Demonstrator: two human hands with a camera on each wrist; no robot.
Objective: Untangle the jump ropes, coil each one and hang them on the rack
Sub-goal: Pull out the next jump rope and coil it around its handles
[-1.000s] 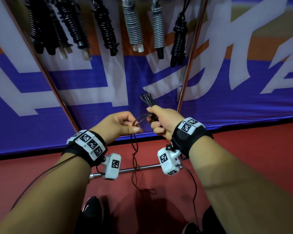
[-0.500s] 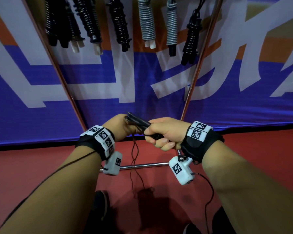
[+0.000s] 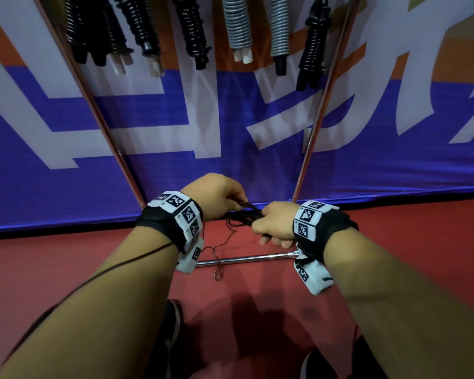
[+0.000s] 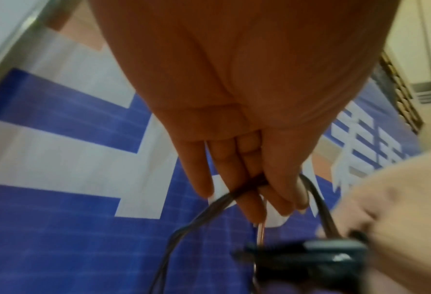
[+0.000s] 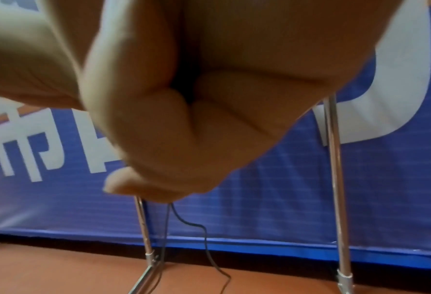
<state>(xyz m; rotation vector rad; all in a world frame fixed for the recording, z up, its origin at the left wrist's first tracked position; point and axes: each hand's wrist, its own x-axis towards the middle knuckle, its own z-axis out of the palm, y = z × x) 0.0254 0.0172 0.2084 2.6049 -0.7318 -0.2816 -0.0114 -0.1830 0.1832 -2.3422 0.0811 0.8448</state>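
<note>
A thin black jump rope (image 3: 231, 236) runs between my two hands and hangs in a loop down to the red floor. My right hand (image 3: 271, 225) is curled in a fist round the rope's black handles (image 4: 310, 258). My left hand (image 3: 227, 199) pinches several strands of the cord (image 4: 249, 184) between its fingertips, close beside the right hand. In the right wrist view my right hand (image 5: 184, 119) hides the handles, and the cord (image 5: 204, 234) trails below it. Several coiled ropes (image 3: 192, 28) hang from the rack above.
The rack's two slanted metal legs (image 3: 315, 119) stand ahead, with a chrome base bar (image 3: 244, 259) lying on the red floor under my hands. A blue and white banner (image 3: 230, 146) covers the wall behind. My dark shoes (image 3: 173, 329) are at the bottom.
My hands have dropped lower and come closer together. The handles, which pointed up, now lie almost level in my right fist. The hanging loop has shortened.
</note>
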